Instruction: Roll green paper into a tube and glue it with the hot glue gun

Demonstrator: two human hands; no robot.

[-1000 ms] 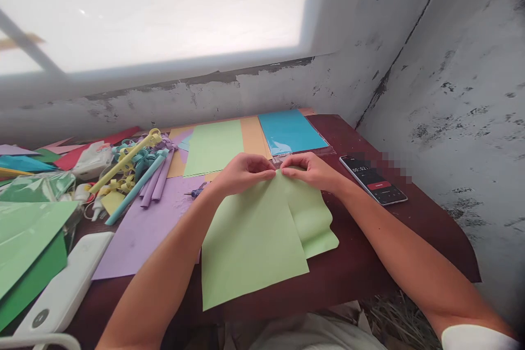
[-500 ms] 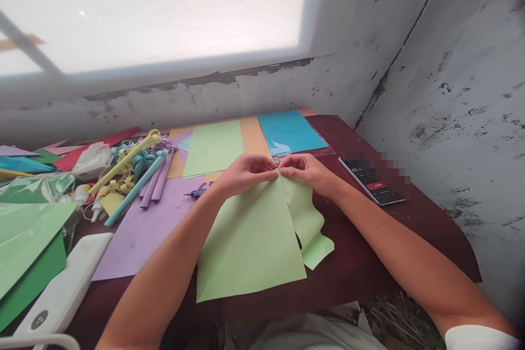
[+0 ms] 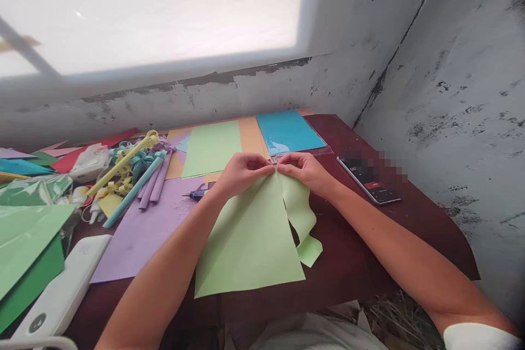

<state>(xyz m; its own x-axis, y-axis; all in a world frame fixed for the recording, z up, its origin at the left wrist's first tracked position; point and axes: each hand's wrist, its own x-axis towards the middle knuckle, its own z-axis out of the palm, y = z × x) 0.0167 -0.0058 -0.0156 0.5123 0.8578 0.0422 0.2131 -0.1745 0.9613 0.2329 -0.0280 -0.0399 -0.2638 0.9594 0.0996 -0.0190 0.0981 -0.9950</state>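
Observation:
My left hand (image 3: 246, 175) pinches the top edge of a light green paper sheet (image 3: 250, 246) between thumb and fingers. Right beside it, my right hand (image 3: 307, 172) pinches the top of a wavy-edged green paper strip (image 3: 302, 210). A gap runs between strip and sheet lower down; whether they still join at the top is hidden by my fingertips. The strip hangs curled, its lower end turned to one side. Just left of my left wrist lies a small dark blue tool (image 3: 197, 194) with a pointed tip, partly covered.
Rolled paper tubes and curled strips (image 3: 135, 186) lie left on a purple sheet (image 3: 131, 251). A white device (image 3: 65, 279) is at the near left. Behind are a green sheet (image 3: 213, 147) and a blue pack (image 3: 289, 131). A phone (image 3: 369, 181) lies right on the dark table (image 3: 426, 235).
The strip's lower part has swung slightly left and the gap beside it looks wider. Both hands keep their pinch, with little movement.

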